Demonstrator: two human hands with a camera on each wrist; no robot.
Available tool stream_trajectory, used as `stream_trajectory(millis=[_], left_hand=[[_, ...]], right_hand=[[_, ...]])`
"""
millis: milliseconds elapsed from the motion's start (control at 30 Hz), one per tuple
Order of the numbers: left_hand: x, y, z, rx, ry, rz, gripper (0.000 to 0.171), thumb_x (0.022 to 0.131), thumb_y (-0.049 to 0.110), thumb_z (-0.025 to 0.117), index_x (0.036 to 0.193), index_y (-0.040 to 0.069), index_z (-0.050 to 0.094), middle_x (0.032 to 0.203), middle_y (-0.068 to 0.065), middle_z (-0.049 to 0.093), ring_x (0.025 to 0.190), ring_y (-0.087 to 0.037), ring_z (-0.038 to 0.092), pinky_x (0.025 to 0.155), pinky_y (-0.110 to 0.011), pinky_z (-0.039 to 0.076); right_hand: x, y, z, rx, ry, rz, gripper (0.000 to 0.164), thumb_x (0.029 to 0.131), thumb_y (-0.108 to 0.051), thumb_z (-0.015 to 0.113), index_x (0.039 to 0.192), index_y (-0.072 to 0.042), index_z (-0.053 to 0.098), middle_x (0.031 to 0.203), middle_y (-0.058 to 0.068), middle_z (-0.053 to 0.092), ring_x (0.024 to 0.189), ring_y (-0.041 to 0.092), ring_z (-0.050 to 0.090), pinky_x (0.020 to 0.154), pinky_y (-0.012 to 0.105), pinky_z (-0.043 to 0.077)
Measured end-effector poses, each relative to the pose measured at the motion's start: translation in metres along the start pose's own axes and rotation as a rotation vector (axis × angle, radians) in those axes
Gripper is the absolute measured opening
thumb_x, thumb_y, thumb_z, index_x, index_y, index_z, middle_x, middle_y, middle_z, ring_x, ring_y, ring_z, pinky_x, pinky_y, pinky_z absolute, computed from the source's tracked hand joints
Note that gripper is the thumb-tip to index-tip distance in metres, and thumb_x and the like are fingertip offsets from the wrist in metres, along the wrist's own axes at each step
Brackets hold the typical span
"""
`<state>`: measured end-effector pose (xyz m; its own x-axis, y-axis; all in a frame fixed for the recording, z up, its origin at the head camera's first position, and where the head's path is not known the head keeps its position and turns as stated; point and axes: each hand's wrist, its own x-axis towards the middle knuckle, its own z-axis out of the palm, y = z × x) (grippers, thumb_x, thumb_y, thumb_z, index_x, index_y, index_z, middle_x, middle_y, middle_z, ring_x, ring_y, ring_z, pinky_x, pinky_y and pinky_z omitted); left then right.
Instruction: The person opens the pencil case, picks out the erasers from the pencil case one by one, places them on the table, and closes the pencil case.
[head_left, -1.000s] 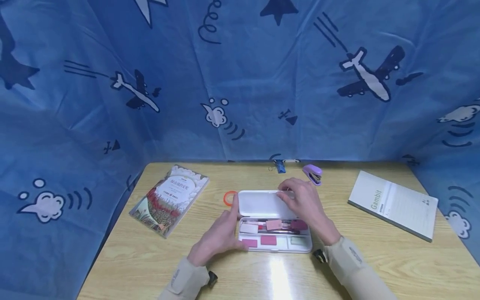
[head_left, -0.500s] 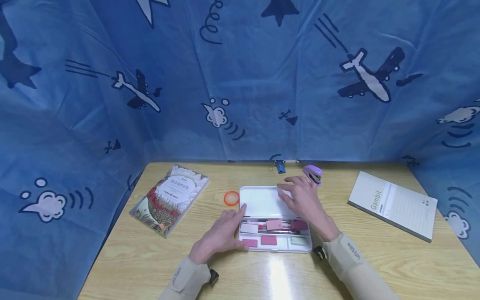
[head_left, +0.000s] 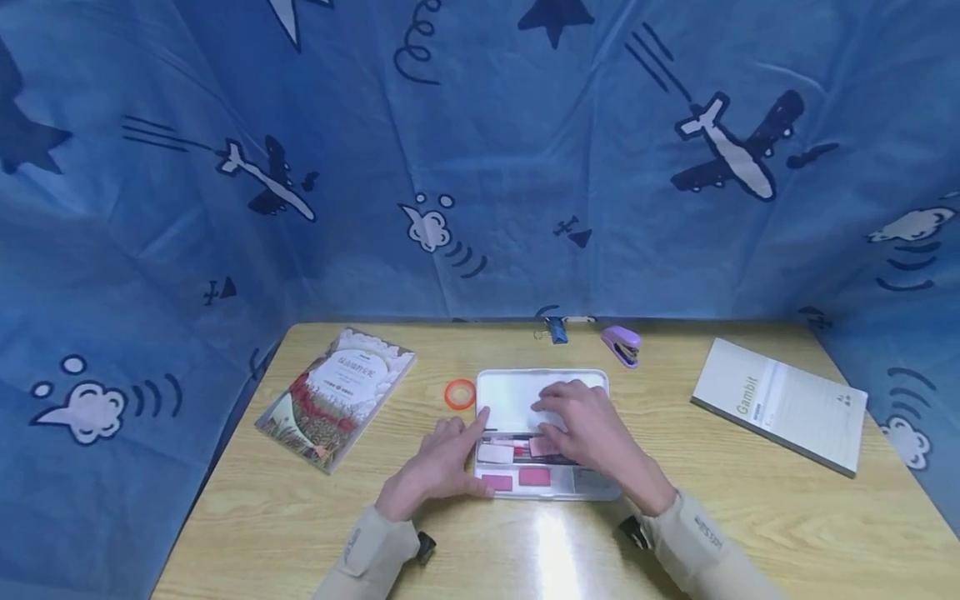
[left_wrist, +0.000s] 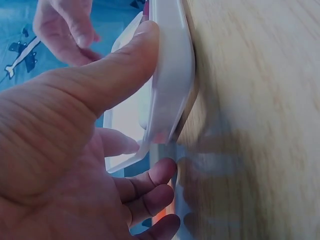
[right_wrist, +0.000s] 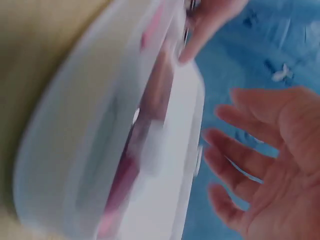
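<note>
Long beige sleeves (head_left: 735, 579) cover the person's 2 arms. At each wrist, a broad beige cuff (head_left: 682, 523) bears small dark lettering (head_left: 707, 532), too small to read, and 1 little black piece (head_left: 426, 547) juts from its inner side. Both hands are bare.

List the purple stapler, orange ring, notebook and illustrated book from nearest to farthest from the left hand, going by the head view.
1. Orange ring: just beyond the left hand, left of the white case.
2. Illustrated book: on the left.
3. Purple stapler: beyond the case, right.
4. Notebook: far right.
</note>
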<state>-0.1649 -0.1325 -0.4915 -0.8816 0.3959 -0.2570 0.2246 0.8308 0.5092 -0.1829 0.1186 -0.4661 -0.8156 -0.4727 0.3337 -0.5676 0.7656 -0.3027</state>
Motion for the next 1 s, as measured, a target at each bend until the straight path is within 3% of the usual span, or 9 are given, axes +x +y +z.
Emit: stream_trajectory(millis=[100, 233, 433, 667, 833, 1000], left_hand=[[0.0, -0.001, -0.001, 0.004, 0.006, 0.009, 0.119, 0.07, 0.041, 0.091, 0.163, 0.019, 0.021, 0.107, -0.004, 0.045, 0.096, -0.019, 0.035, 0.082, -0.033, 0.033], [0.0, -0.003, -0.002, 0.01, 0.005, 0.012, 0.118, 0.071, 0.043, 0.09, 0.163, 0.019, 0.021, 0.105, -0.003, 0.043, 0.095, -0.019, 0.035, 0.08, -0.032, 0.031], [0.0, -0.003, -0.001, 0.01, 0.001, 0.024, 0.117, 0.072, 0.043, 0.09, 0.163, 0.017, 0.021, 0.103, -0.003, 0.043, 0.095, -0.019, 0.034, 0.08, -0.032, 0.029], [0.001, -0.002, -0.002, 0.012, -0.009, 0.019, 0.117, 0.072, 0.043, 0.089, 0.163, 0.018, 0.021, 0.103, -0.003, 0.043, 0.095, -0.019, 0.034, 0.079, -0.032, 0.03], [0.0, -0.001, -0.002, 0.014, -0.013, 0.019, 0.117, 0.073, 0.044, 0.089, 0.164, 0.018, 0.02, 0.103, -0.003, 0.043, 0.095, -0.019, 0.034, 0.08, -0.032, 0.029], [0.0, -0.002, -0.002, 0.011, -0.012, 0.023, 0.117, 0.073, 0.044, 0.089, 0.164, 0.018, 0.02, 0.102, -0.003, 0.042, 0.095, -0.019, 0.034, 0.08, -0.033, 0.029]], right_hand=[[0.0, -0.017, 0.006, -0.001, -0.107, -0.079, 0.016, 0.081, -0.017, 0.081, 0.097, -0.014, 0.081, 0.093, 0.001, 0.075, 0.084, 0.02, 0.066, 0.073, 0.037, 0.053], [0.001, -0.033, 0.017, -0.032, -0.214, -0.105, 0.006, 0.08, -0.014, 0.078, 0.081, -0.019, 0.075, 0.077, -0.004, 0.065, 0.069, 0.013, 0.053, 0.061, 0.028, 0.044], [0.002, -0.041, 0.03, -0.098, -0.207, -0.08, 0.02, 0.075, -0.008, 0.074, 0.066, -0.023, 0.063, 0.069, -0.007, 0.055, 0.062, 0.011, 0.044, 0.054, 0.025, 0.035], [0.006, -0.043, 0.039, -0.126, -0.198, -0.032, 0.018, 0.071, -0.003, 0.074, 0.07, -0.02, 0.07, 0.069, -0.004, 0.058, 0.062, 0.013, 0.045, 0.053, 0.026, 0.037], [0.008, -0.045, 0.042, -0.149, -0.198, -0.004, 0.015, 0.072, -0.006, 0.08, 0.081, -0.017, 0.077, 0.073, -0.003, 0.062, 0.065, 0.014, 0.048, 0.056, 0.028, 0.04], [0.009, -0.047, 0.043, -0.142, -0.191, 0.02, 0.024, 0.071, -0.01, 0.085, 0.093, -0.015, 0.076, 0.079, -0.002, 0.068, 0.07, 0.015, 0.055, 0.061, 0.031, 0.045]])
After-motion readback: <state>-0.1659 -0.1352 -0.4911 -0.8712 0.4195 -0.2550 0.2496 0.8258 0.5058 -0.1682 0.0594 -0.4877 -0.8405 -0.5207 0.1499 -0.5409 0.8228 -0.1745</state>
